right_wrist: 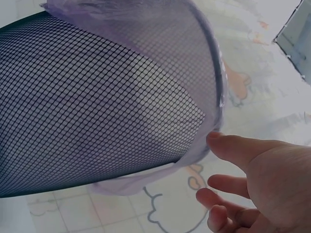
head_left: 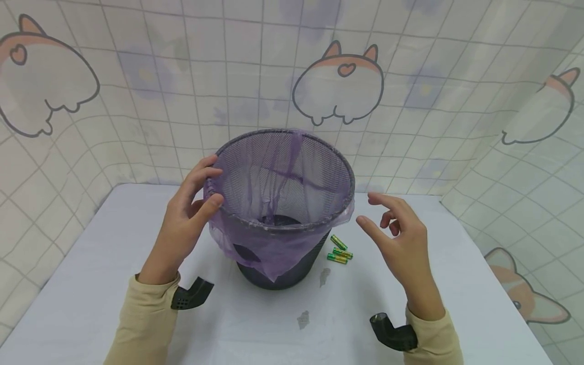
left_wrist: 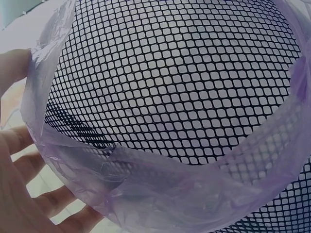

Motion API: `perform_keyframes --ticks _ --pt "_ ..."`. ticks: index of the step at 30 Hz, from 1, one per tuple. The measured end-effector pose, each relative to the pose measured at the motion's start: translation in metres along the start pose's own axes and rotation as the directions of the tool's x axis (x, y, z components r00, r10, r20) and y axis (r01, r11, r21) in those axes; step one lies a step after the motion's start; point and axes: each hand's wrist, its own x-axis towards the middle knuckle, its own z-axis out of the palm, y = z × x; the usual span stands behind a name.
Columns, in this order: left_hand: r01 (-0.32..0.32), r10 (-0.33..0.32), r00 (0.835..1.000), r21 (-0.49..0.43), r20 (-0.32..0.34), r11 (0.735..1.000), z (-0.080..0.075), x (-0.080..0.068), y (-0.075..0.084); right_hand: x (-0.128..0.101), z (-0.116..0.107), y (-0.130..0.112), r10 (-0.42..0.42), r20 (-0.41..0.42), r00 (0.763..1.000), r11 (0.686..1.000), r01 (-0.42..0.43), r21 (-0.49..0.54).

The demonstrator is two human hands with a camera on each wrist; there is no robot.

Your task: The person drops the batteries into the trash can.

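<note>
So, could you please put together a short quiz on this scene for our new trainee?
1. Count: how many batteries lie on the white tabletop?
2. Multiple choice: which hand holds the bin at its upper edge? A) right; B) left; C) both.
3. True or false: the purple liner sits wholly inside the bin.

Key:
1. Three.
2. B, the left hand.
3. False; part of it hangs down outside the bin.

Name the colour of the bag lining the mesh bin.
The bag is a see-through purple, seen best in the head view, where it folds over the rim.
</note>
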Motion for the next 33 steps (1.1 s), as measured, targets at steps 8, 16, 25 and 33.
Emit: perform_keyframes --ticks 8,16,25,33 --pt "-0.001 0.0 1.0 0.019 0.017 1.0 -0.001 0.0 0.0 -0.007 0.001 0.012 0.066 0.044 0.997 0.997 -0.065 -0.033" --pt "0.015 -0.016 0.999 0.006 0.039 1.0 -0.004 0.0 0.001 -0.01 0.005 0.026 0.121 0.075 0.99 0.991 -0.116 -0.067" --pt "0.021 -0.022 0.999 0.018 0.039 1.0 -0.004 -0.001 0.002 -0.014 0.011 0.045 0.163 0.1 0.982 0.984 -0.155 -0.088" --pt "0.012 -0.013 1.0 0.041 0.026 0.999 -0.004 -0.001 0.002 -0.014 0.017 0.06 0.208 0.134 0.969 0.973 -0.191 -0.13"
